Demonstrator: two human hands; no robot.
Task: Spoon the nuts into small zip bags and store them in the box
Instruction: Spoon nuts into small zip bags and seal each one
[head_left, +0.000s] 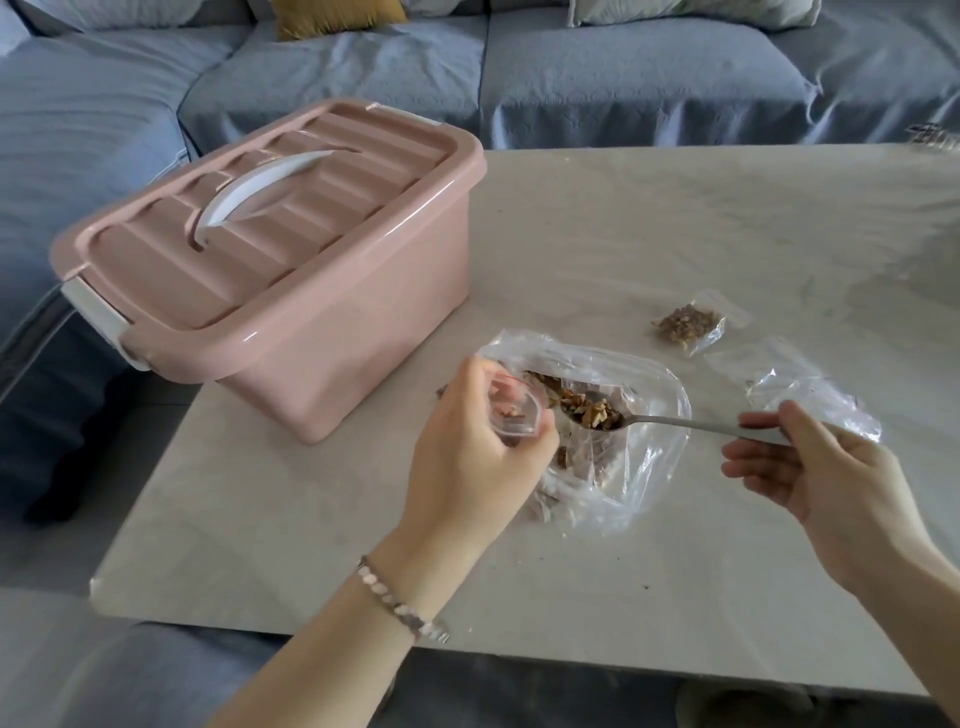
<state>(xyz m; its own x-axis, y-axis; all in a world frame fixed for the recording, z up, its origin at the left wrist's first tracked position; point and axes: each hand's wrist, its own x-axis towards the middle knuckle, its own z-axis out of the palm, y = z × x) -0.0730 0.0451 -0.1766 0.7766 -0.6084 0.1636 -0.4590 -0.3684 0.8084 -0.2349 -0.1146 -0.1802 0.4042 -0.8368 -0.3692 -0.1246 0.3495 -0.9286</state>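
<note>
A large clear bag (639, 467) of walnut pieces (548, 387) lies open on the bench (623, 234), right of the lidded pink box (291, 291). Above it the left grip (472, 447) curls round a small zip bag (514, 410) holding a few nuts. The right grip (821, 467) pinches a loaded spoon (691, 423). A filled zip bag (688, 325) lies farther right.

The left hand (467, 447) covers most of the small bag (514, 413); the spoon (675, 422) ends unseen inside the right hand (815, 473); a blurred thing (935, 136), far right, is cut off.
</note>
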